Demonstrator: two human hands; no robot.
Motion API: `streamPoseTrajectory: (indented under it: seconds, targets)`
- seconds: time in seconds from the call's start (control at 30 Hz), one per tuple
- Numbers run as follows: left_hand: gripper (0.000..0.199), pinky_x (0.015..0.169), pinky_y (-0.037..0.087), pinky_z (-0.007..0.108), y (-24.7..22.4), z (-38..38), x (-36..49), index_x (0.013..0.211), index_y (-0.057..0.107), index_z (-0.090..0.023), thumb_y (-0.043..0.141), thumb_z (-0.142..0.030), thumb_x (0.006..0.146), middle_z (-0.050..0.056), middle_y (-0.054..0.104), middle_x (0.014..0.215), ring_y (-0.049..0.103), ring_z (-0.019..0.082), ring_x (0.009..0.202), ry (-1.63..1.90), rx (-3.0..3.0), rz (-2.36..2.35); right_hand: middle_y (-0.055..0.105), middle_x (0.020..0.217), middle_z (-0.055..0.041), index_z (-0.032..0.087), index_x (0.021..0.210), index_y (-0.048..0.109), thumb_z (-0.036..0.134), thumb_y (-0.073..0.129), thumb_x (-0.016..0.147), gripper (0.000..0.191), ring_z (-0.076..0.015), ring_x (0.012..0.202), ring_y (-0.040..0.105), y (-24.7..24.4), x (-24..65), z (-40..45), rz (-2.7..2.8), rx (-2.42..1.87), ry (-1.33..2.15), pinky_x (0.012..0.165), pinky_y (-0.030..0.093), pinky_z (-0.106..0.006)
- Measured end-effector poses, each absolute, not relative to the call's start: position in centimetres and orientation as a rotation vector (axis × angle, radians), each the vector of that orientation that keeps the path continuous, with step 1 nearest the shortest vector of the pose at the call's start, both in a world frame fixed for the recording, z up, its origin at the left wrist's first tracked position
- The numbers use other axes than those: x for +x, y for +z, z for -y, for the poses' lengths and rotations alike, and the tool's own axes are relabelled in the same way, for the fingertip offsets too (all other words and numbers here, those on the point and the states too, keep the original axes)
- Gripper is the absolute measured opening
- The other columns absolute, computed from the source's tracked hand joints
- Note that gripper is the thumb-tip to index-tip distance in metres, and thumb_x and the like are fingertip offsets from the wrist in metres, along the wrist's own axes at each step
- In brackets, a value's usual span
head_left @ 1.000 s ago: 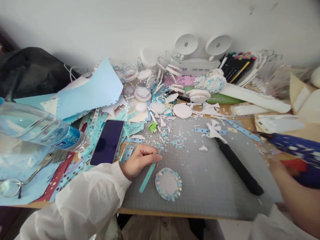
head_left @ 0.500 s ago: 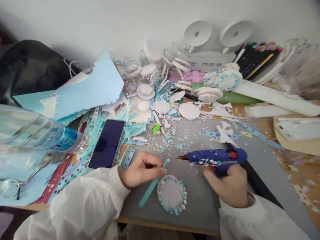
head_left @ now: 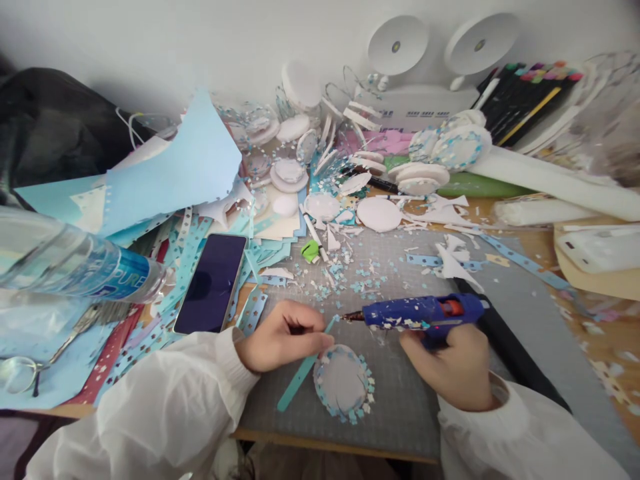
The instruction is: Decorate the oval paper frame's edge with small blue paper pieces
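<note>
My left hand (head_left: 286, 337) pinches a thin turquoise strip (head_left: 296, 385), which slants down toward the table edge. A tiny pale blue paper piece sits at the strip's upper tip. In my right hand (head_left: 453, 367) is a blue hot glue gun (head_left: 407, 311), its brown nozzle pointing left and close to the strip's tip; whether they touch I cannot tell. Paper scraps cling to the gun's body. Just below my left fingertips lies a round white disc (head_left: 343, 381), its rim ringed with small blue and white paper pieces.
A phone (head_left: 213, 283) and a water bottle (head_left: 80, 260) lie to the left, with scissors (head_left: 55, 357) near them. Behind are white discs (head_left: 379, 213), paper scraps and a green clip-like object (head_left: 310, 251). Markers (head_left: 535, 100) stand at the back right.
The glue gun has moved left, bringing its nozzle to the strip's tip. My left hand keeps its pinch on the strip. The view has shifted slightly.
</note>
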State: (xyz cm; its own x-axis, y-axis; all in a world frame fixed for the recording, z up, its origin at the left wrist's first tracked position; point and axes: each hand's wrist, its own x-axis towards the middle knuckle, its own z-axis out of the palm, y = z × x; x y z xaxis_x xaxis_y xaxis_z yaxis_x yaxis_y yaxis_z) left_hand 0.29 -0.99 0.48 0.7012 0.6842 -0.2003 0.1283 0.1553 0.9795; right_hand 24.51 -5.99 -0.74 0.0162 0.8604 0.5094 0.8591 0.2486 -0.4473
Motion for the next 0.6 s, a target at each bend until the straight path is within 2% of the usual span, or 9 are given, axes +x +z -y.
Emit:
streamPoseTrajectory:
  seconds: [0.43,0.5,0.6]
  targets:
    - [0.04,0.045,0.021,0.023,0.61,0.94,0.34,0.049,0.049,-0.013,0.059,-0.033,0.081,-0.005,0.033,0.046,0.029,0.006,0.045,0.43,1.387,-0.736,0.034,0.031,0.0041,0.021,0.039,0.033,0.026,0.053,0.074,0.041,-0.0096,0.027,0.036,-0.78,24.64,5.88,1.849,-1.543,-0.038,0.033,0.029,-0.023]
    - [0.04,0.044,0.021,0.023,0.63,0.94,0.36,0.05,0.051,-0.013,0.06,-0.035,0.081,-0.005,0.034,0.046,0.03,0.006,0.045,0.426,1.381,-0.738,0.04,0.034,0.0023,0.022,0.042,0.036,0.026,0.053,0.075,0.038,-0.0121,0.03,0.041,-1.0,24.73,5.91,1.875,-1.537,-0.094,0.035,0.032,-0.024]
    - [0.042,0.044,0.02,0.023,0.69,0.93,0.4,0.049,0.051,-0.013,0.062,-0.038,0.08,-0.005,0.034,0.045,0.029,0.006,0.044,0.436,1.373,-0.745,0.06,0.054,-0.0049,0.019,0.06,0.054,0.03,0.055,0.077,0.02,-0.0189,0.045,0.057,-1.42,24.87,6.02,1.89,-1.535,-0.218,0.043,0.042,-0.028]
